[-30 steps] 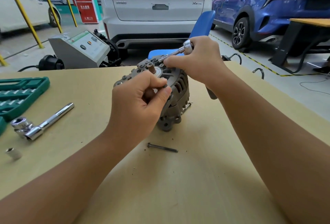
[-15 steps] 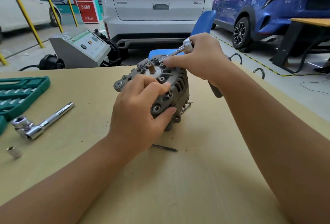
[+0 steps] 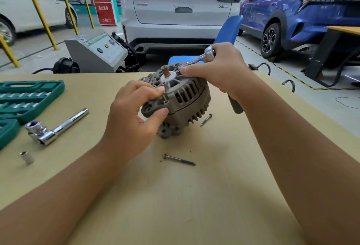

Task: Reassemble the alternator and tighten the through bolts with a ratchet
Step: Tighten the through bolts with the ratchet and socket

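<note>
The grey, ribbed cast-metal alternator stands near the middle of the tan surface, tilted, with its short brown shaft pointing up and away from the person. The left hand holds it at the near mounting ear, the fingers curled over the rim and the thumb pressed under it. The right hand is closed around the shiny chrome ratchet, whose thin extension reaches down to the far side of the front face, and the dark handle comes out below the palm. I think the main danger is that the round housing rolls or turns under the force of the ratchet, because it rests only on its curved side and one hand steadies it; then the socket could slip off the small bolt head and round it. A bolt started crooked could also damage the thread in the soft casting. Two long dark steel bolts are not yet fitted: one loose through bolt lies in front of the housing and a second bolt lies just beside its right side, so uneven tightening might leave a gap between the halves. To the left lie a polished chrome socket wrench, a small silver socket and a green plastic tool case.
</note>
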{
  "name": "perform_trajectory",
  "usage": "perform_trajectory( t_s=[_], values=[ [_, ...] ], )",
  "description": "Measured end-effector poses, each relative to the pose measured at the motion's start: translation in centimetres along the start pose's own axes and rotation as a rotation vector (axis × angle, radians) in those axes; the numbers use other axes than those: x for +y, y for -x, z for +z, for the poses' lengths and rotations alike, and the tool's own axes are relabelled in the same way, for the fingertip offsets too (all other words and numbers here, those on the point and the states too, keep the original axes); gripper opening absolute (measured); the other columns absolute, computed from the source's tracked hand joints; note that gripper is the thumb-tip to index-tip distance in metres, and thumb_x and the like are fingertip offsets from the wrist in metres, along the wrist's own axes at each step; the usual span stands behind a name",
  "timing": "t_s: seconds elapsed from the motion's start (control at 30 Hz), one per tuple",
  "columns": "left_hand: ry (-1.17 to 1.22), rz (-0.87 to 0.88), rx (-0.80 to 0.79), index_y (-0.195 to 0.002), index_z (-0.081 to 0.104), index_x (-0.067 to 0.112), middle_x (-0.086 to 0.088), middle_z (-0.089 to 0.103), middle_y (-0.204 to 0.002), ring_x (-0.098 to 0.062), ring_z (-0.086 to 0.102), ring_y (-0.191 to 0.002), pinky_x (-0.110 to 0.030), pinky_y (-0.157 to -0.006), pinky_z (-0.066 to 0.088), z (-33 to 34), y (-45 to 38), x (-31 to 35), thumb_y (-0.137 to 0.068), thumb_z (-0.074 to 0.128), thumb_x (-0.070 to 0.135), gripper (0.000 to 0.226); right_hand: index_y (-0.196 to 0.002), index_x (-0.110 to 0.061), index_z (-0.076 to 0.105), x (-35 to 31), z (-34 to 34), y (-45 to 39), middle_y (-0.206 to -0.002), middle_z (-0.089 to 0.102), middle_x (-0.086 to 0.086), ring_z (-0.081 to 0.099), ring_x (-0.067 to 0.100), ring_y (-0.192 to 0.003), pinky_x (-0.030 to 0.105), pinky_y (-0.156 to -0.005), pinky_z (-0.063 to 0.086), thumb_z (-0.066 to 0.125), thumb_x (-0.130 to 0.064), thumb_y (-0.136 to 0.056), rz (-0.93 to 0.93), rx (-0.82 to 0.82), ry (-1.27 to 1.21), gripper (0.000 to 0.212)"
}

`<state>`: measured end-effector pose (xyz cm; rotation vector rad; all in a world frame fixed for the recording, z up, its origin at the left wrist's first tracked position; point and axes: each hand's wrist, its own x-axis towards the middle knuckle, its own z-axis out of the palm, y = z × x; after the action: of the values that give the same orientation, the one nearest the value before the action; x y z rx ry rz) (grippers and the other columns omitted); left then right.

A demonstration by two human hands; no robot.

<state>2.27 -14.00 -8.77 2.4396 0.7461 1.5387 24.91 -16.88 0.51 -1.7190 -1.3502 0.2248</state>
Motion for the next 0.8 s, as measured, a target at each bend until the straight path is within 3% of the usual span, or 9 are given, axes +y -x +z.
perform_trajectory(
  t_s=[0.1,0.2,0.37,0.57,0.67,0.73,0.8],
  values=[
    [-0.039,0.035,0.04,-0.114,0.073,0.006,-0.003,0.067,-0.116,-0.03,0.061,-0.106,-0.042,-0.084,0.054,0.4,0.4,0.4,-0.083,0.079,0.013,0.033,-0.088,-0.019,0.063,0.0,0.0,0.0,-0.084,0.064,-0.003,0.057,0.006,-0.065,0.012,-0.04,0.039,0.087,-0.062,-0.06,0.02,-0.018,-0.031,0.057],
    [-0.007,0.085,0.027,-0.122,0.071,0.006,0.004,0.063,-0.122,-0.028,0.062,-0.113,-0.044,-0.089,0.057,0.5,0.6,0.5,-0.085,0.078,0.011,0.038,-0.095,-0.025,0.063,0.0,-0.4,-0.2,-0.093,0.064,0.0,0.056,0.009,-0.065,0.012,-0.036,0.037,0.091,-0.057,-0.058,0.052,-0.045,-0.063,0.056],
    [-0.01,0.201,-0.02,-0.124,0.072,0.005,0.003,0.065,-0.124,-0.027,0.062,-0.117,-0.038,-0.101,0.052,0.8,0.2,0.5,-0.087,0.08,0.013,0.039,-0.093,-0.023,0.069,0.8,-2.4,-0.4,-0.068,0.066,0.001,0.042,0.008,-0.043,0.022,-0.038,0.034,0.092,-0.054,-0.051,0.134,-0.172,-0.083,0.058],
    [-0.051,0.322,-0.088,-0.127,0.072,0.011,-0.001,0.071,-0.126,-0.029,0.061,-0.12,-0.039,-0.101,0.052,1.4,0.2,0.8,-0.092,0.079,0.017,0.036,-0.106,-0.006,0.066,3.3,-5.1,-0.7,-0.071,0.068,0.008,0.035,0.011,-0.041,0.021,-0.041,0.031,0.095,-0.041,-0.051,0.24,-0.42,-0.14,0.072],
    [-0.035,0.356,-0.118,-0.125,0.073,0.011,0.0,0.071,-0.127,-0.028,0.061,-0.123,-0.043,-0.102,0.052,1.6,0.2,1.3,-0.092,0.079,0.017,0.034,-0.109,-0.006,0.066,4.1,-6.3,-0.5,-0.069,0.068,0.01,0.033,0.011,-0.04,0.02,-0.041,0.031,0.096,-0.036,-0.05,0.268,-0.504,-0.116,0.072],
    [0.0,0.337,-0.115,-0.12,0.075,0.01,0.0,0.072,-0.124,-0.028,0.062,-0.122,-0.048,-0.099,0.052,1.8,0.1,2.0,-0.092,0.078,0.017,0.029,-0.11,-0.006,0.066,4.3,-7.0,-0.3,-0.067,0.067,0.009,0.033,0.011,-0.04,0.02,-0.041,0.029,0.098,-0.03,-0.049,0.267,-0.512,-0.084,0.072],
    [-0.032,0.286,-0.054,-0.11,0.079,0.014,0.005,0.075,-0.116,-0.026,0.065,-0.114,-0.052,-0.086,0.053,2.2,0.1,2.9,-0.093,0.077,0.025,0.021,-0.106,-0.006,0.066,4.1,-7.7,-0.3,-0.068,0.064,0.009,0.031,0.012,-0.042,0.02,-0.042,0.025,0.099,-0.032,-0.051,0.255,-0.477,-0.113,0.069]
  ],
)
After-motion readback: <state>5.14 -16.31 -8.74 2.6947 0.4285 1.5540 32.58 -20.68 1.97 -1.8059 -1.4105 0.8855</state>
